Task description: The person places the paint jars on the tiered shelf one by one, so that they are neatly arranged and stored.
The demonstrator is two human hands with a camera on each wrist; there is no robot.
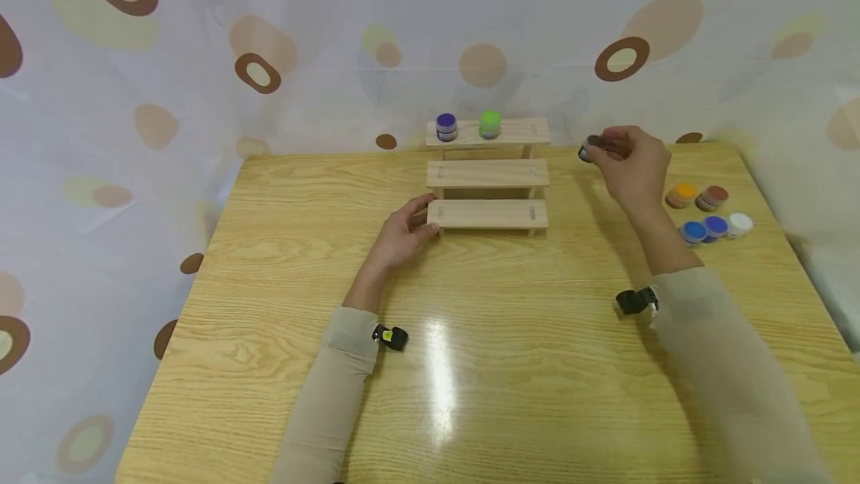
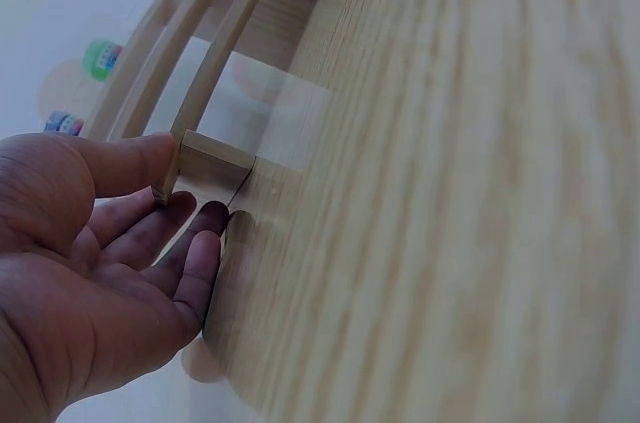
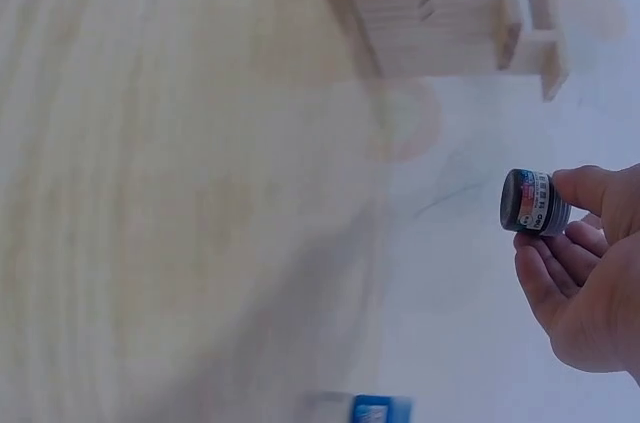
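Right hand carries a dark paint pot toward the stepped wooden rack

The right hand (image 1: 628,163) pinches a dark-lidded paint pot (image 1: 591,148) between thumb and fingers, in the air just right of the rack's (image 1: 488,174) top step, where purple (image 1: 446,126) and green (image 1: 490,124) pots stand. The left hand (image 1: 403,234), fingers relaxed, steadies the lowest step's left end. Best keep the pot upright, lower it clear of its neighbours, and brace the rack. Five more pots (image 1: 705,211) sit on the bench (image 1: 470,334).
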